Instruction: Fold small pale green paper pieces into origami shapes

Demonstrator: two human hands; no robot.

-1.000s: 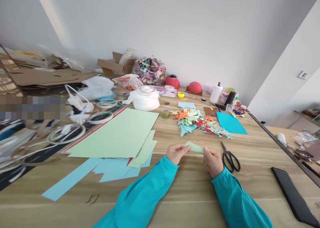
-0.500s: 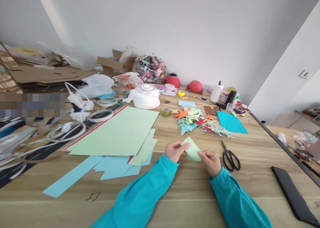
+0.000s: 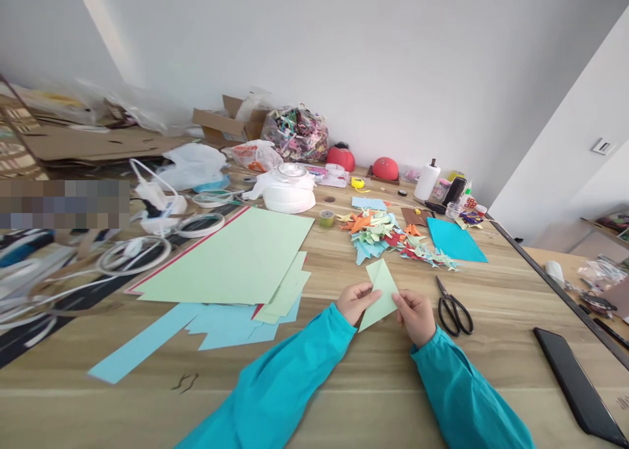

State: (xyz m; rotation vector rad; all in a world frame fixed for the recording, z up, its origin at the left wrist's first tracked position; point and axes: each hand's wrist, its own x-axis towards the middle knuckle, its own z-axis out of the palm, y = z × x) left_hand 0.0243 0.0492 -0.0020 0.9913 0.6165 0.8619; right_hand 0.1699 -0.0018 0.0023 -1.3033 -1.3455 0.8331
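Note:
Between my two hands is a small folded piece of light green paper [image 3: 381, 295], held just above the wooden table [image 3: 393, 396]. My left hand [image 3: 354, 303] pinches its left edge between thumb and fingers. On the opposite edge, my right hand [image 3: 414, 312] grips it the same way. A crease runs down the paper from its upper point. Beyond the hands lies a heap of folded paper pieces [image 3: 373, 229] in green, orange, red and blue. Scissors [image 3: 455, 309] with black handles rest to the right of my right hand.
To the left lie large green sheets [image 3: 236, 259] over blue paper strips [image 3: 147, 344]. A black phone [image 3: 580, 383] is at the right. Farther back are a blue sheet [image 3: 457, 239], a tape roll [image 3: 326, 218], a white bottle [image 3: 426, 181] and a white bundle [image 3: 289, 193]. Cables [image 3: 132, 255] coil at far left.
The green paper has been turned between my hands, so its long shape now points up and down to the lower left. My left hand has shifted slightly right.

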